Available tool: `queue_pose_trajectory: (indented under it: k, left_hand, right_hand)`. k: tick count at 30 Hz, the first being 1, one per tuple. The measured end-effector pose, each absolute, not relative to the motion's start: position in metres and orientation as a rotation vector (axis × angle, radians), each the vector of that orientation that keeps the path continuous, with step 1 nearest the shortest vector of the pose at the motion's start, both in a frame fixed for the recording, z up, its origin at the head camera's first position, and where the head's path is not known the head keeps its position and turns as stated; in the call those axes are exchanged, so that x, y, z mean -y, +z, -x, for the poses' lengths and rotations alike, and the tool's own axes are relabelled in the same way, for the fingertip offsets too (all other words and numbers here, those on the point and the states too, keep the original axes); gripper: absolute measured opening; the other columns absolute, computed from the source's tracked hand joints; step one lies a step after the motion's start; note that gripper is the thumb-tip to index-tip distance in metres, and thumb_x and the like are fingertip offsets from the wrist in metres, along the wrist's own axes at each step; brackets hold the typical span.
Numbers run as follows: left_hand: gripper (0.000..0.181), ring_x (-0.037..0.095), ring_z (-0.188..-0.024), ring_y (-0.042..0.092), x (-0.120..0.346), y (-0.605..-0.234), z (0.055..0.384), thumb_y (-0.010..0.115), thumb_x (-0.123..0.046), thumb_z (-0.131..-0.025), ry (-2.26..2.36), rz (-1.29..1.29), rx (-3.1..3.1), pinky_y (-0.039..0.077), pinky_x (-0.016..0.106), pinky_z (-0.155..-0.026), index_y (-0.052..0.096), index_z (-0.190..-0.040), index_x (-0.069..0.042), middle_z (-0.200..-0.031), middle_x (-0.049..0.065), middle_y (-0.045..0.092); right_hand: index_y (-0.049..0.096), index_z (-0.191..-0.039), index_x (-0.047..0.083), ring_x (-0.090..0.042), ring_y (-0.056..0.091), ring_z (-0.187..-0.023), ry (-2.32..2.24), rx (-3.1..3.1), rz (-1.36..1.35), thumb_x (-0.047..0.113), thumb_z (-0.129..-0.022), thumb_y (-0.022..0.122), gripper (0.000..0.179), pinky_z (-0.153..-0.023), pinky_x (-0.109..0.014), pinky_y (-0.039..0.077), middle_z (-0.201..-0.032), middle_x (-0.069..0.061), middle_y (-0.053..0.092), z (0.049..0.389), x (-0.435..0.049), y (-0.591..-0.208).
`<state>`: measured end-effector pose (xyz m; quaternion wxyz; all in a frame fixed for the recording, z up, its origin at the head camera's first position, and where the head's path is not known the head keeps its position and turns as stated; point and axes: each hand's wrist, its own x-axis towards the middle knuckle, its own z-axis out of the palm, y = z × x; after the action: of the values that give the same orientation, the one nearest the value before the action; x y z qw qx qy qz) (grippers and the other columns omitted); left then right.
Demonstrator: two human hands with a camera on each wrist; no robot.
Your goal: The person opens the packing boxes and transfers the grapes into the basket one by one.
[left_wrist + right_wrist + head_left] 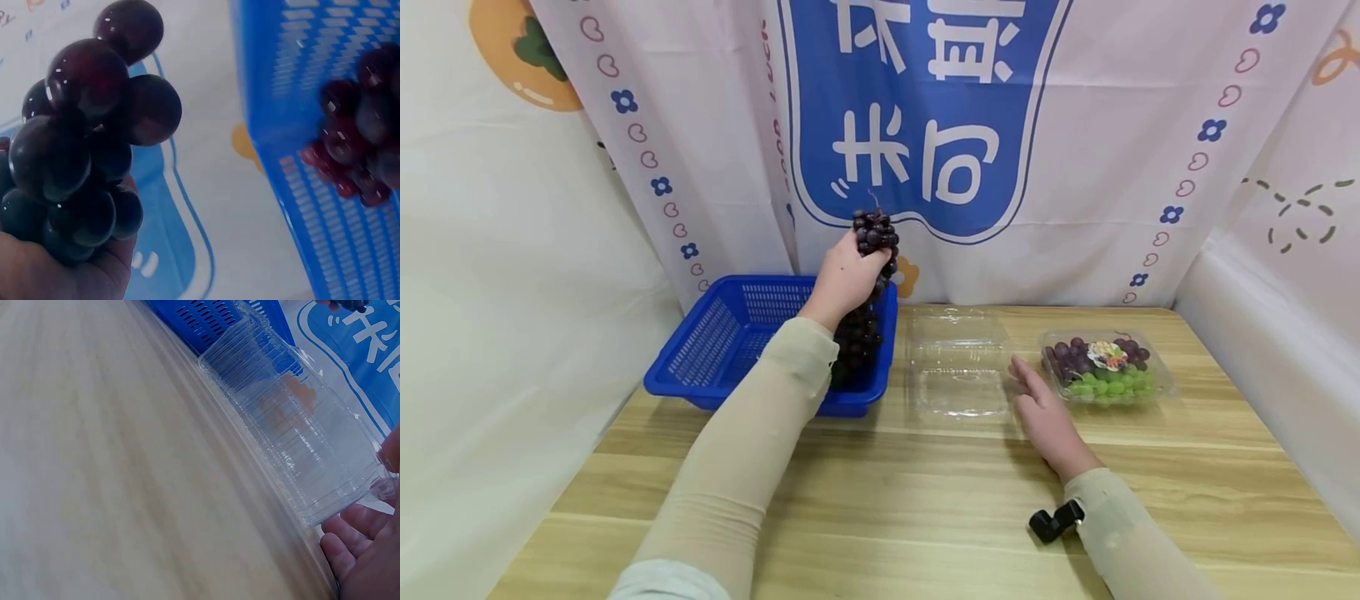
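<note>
My left hand (844,279) grips a bunch of dark grapes (876,235), raised over the right part of a blue plastic basket (688,377). Part of that hand hides behind the round grapes in the left wrist view. More dark grapes (350,128) sit inside the basket. To the basket's right, a clear plastic box (958,392) stands on the table with nothing in it. My right hand (1047,417) is at the box's right side with fingers extended, the fingertips right at its edge in the right wrist view.
A second clear box (1161,387), with dark and green grapes and a round sticker (1107,356), stands right of my right hand. Behind the wooden table (910,517) hangs a printed cloth (1097,167). A small black device (1056,522) is on my right wrist.
</note>
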<state>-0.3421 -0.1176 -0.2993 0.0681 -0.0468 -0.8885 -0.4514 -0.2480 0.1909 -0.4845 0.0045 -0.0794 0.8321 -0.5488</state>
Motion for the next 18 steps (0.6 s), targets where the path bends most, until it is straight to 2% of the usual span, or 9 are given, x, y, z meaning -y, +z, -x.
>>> queue_pose_trajectory:
  k: [10, 18]
  left_hand:
    - [0.074, 0.032, -0.14, 0.043, 0.147, -0.31, 0.354, 0.052, -0.049, -0.102, -1.3, -0.013, 2.759, 0.036, 0.055, -0.111, 0.023, -0.163, -0.018, -0.158, 0.011, 0.039]
    - [0.068, 0.035, -0.135, 0.046, 0.168, -0.326, 0.362, 0.054, -0.047, -0.101, -1.229, -0.136, 2.826, 0.038, 0.055, -0.11, 0.037, -0.155, -0.009, -0.153, 0.015, 0.045]
  right_hand:
    - [0.019, -0.164, 0.018, -0.037, 0.035, -0.143, -1.72, -2.605, 0.239, 0.008, -0.102, 0.04, 0.066, -0.116, -0.061, 0.023, -0.162, -0.013, 0.032, 0.248, -0.192, -0.486]
    - [0.02, -0.163, 0.017, -0.038, 0.035, -0.143, -1.718, -2.606, 0.235, 0.007, -0.101, 0.04, 0.066, -0.116, -0.061, 0.022, -0.162, -0.013, 0.032, 0.248, -0.191, -0.485]
